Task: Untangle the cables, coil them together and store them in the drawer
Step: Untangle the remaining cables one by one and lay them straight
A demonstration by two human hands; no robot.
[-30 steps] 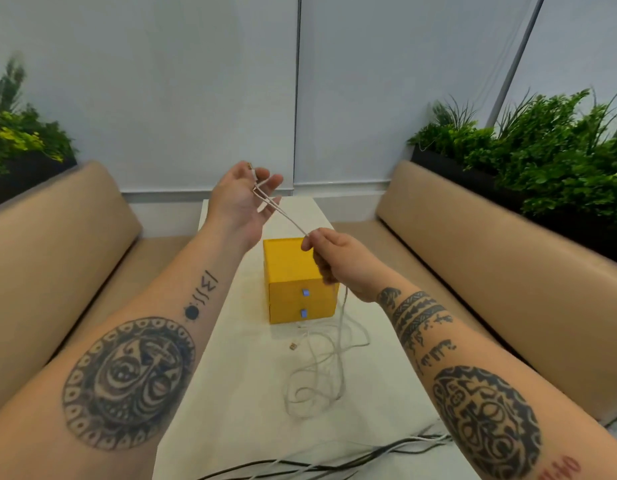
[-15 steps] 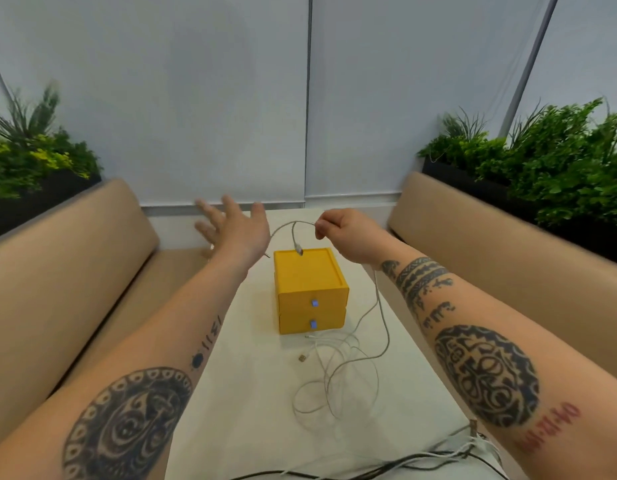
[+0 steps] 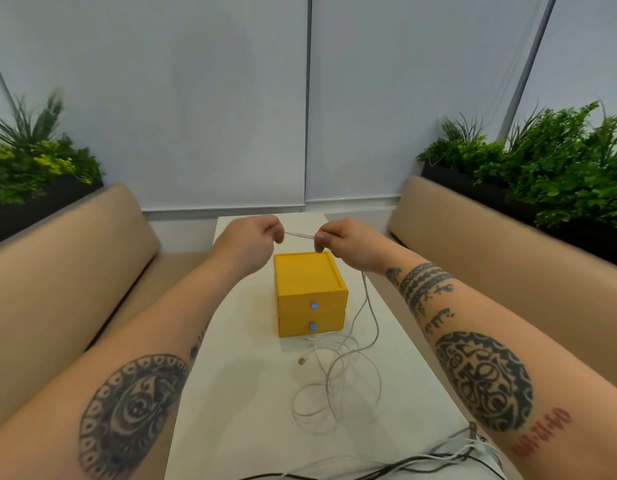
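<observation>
Cable, thin and white, was held taut in a short span at the middle of the frame. It was pinched at one end by the left hand and at the other by the right hand, both with fingers curled on it. The span was stretched just above the back edge of the yellow box, whose two drawers, each with a small blue knob, were seen closed. From under the right hand the cable was hung down the right of the box and was spread in loose overlapping loops on the white table below centre, with a small plug laid at the loops' left. More cables, white and black, were bunched along the bottom edge of the frame.
</observation>
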